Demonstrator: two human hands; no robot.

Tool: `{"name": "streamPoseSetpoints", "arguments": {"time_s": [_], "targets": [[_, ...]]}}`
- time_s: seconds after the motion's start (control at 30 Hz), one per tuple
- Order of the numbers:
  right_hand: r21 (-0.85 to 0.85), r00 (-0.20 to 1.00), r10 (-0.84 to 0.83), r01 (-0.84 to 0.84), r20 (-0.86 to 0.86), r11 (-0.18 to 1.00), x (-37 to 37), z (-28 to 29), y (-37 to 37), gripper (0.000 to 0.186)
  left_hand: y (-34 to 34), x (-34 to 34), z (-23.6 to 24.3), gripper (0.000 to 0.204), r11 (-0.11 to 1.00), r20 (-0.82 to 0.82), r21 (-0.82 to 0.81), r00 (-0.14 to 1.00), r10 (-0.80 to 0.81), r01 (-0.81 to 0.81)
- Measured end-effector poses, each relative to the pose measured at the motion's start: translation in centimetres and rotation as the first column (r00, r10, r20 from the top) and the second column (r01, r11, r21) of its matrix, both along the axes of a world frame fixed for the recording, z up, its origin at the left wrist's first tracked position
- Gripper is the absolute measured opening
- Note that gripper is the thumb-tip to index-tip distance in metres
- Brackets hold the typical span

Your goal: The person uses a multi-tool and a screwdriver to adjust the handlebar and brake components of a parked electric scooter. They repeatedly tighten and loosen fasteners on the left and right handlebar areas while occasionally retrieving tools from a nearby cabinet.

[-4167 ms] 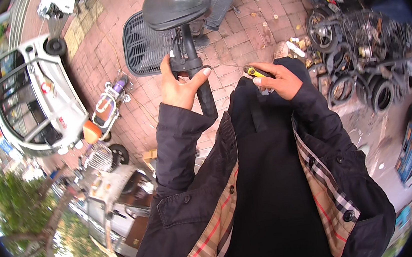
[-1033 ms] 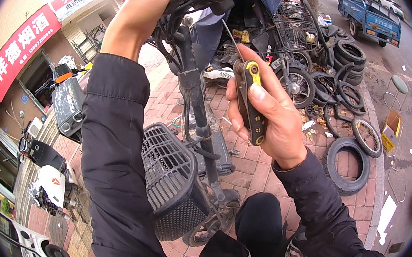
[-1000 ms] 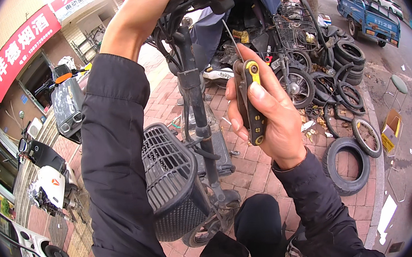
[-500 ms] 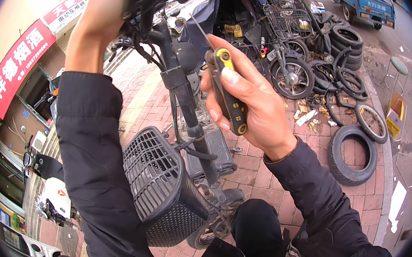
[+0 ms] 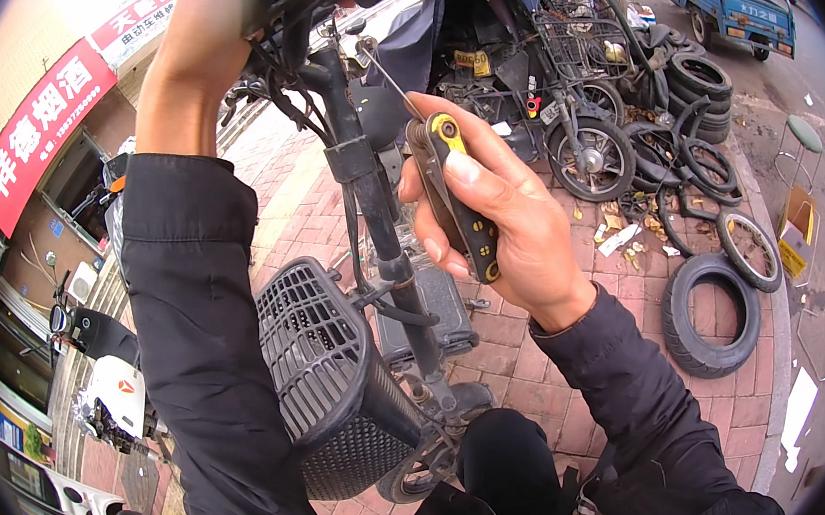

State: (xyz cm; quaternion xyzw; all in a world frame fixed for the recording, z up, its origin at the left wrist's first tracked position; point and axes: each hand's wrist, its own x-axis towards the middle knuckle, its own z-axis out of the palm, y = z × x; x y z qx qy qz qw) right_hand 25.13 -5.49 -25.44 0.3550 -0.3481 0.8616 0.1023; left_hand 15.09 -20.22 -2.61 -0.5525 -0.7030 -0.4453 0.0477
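In my right hand is a black and yellow folding multi-tool, gripped between thumb and fingers. Its thin metal shaft is folded out, pointing up and left toward the bike's upper stem. My left hand is raised to the dark handlebar assembly at the top edge; its fingers are cut off and hidden. Below runs the bike's black steering column, with cables beside it. A black plastic basket hangs left of the column, below my hands.
Past my right hand stand a parked motorbike and a pile of old tyres. A loose tyre lies on the brick paving. A cardboard box and stool stand at the right. A white scooter is parked left.
My right hand and the multi-tool have dropped slightly, with the shaft tilted further left. My left hand stays up at the handlebar. The whole view has shifted a little.
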Motion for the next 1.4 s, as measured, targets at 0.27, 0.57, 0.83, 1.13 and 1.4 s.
{"name": "streamPoseSetpoints", "arguments": {"time_s": [0.27, 0.57, 0.83, 1.13, 1.4], "targets": [[-0.013, 0.999, -0.051, 0.051, -0.019, 0.999, 1.3, 1.9, -0.5, 0.058, 0.3, 1.3, -0.7, 0.042, 0.992, 0.079, 0.032, 0.99, 0.119, -0.122], [0.0, 0.989, -0.119, 0.12, 0.089, 0.993, 2.5, -0.8, 2.4, 0.062, -0.5, -0.6, -1.2, 0.048, 0.933, 0.001, 0.32, 0.985, 0.173, -0.165], [0.121, 0.912, -0.406, 0.398, 0.05, 0.909, 4.1, -3.6, 5.8, 0.066, -2.7, 3.4, -7.4, 0.04, 0.778, 0.022, 0.526, 0.92, 0.391, -0.343], [0.317, 0.88, -0.462, 0.47, -0.107, 0.824, 5.2, -5.3, 5.1, 0.075, -1.3, 12.8, -17.8, 0.039, 0.956, 0.317, 0.101, 0.92, 0.23, -0.274], [0.4, 0.895, -0.434, 0.436, -0.102, 0.806, 5.2, -6.5, 2.9, 0.065, -2.3, 11.1, -19.0, 0.032, 0.969, 0.432, 0.014, 0.875, 0.218, -0.248]]}}
